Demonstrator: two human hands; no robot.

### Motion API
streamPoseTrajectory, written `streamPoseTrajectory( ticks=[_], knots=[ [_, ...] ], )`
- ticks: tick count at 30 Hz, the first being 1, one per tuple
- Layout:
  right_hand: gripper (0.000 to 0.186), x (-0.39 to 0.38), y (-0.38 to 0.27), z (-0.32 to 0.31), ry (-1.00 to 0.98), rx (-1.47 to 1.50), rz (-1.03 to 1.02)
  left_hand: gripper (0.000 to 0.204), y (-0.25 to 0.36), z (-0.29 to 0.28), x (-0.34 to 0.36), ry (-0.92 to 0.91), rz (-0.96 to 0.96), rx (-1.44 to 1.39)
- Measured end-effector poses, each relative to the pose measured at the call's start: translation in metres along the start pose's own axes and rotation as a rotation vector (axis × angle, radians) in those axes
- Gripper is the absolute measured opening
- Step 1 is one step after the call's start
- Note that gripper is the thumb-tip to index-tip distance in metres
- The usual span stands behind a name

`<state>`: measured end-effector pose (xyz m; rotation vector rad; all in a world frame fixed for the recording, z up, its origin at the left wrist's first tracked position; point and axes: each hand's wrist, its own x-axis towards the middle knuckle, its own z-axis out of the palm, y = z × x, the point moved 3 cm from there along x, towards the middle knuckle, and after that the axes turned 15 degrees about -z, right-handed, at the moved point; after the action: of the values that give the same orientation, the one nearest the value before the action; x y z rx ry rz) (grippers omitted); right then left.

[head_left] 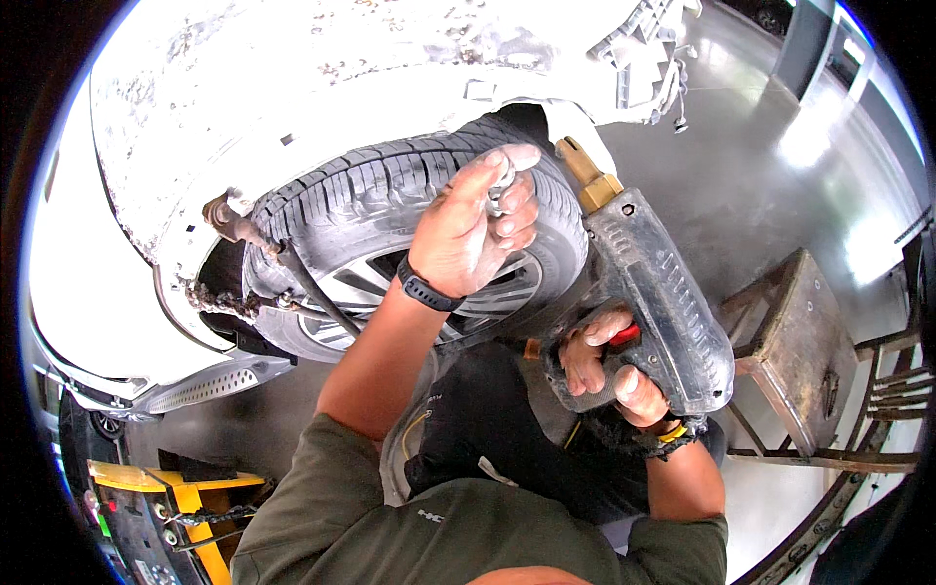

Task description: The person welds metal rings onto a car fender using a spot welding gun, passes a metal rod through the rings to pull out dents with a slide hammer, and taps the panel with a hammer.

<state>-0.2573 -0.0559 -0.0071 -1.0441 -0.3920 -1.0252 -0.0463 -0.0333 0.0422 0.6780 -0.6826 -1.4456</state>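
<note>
My right hand (600, 366) is wrapped round the handle of a black pistol-shaped welding gun (663, 302), with its red trigger (625, 335) beside my fingers. A brass-coloured tip (588, 175) sticks out of the gun's upper end, close to the tyre (336, 185) and the white fender (390, 78). In front of the wheel (487, 288), my left hand (473, 224) is raised with its fingers curled round small metal rings (499, 185). The rings are partly hidden by the fingers, and their number cannot be made out. Bare, scraped patches mark the fender.
Left of the wheel, a metal clamp (229, 216) with a black cable (317, 292) sits on the fender's edge. A worn wooden stool (799, 361) stands at the right on the grey floor (721, 175). At the lower left is a yellow and black machine (161, 497).
</note>
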Motion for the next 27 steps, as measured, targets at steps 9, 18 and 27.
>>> streamPoseTrajectory(
  ticks=[9,18,27],
  knots=[
    [0.050,0.003,-0.002,-0.007,0.018,0.059,0.065,0.041,0.003,0.018,0.028,0.059,0.043,0.020],
    [0.051,0.002,-0.005,-0.002,0.035,0.167,0.068,0.038,0.002,0.020,0.031,0.075,0.083,0.106],
    [0.049,-0.008,-0.010,-0.001,0.028,0.278,0.111,0.038,-0.010,0.011,0.035,-0.065,0.091,0.063]
  ],
)
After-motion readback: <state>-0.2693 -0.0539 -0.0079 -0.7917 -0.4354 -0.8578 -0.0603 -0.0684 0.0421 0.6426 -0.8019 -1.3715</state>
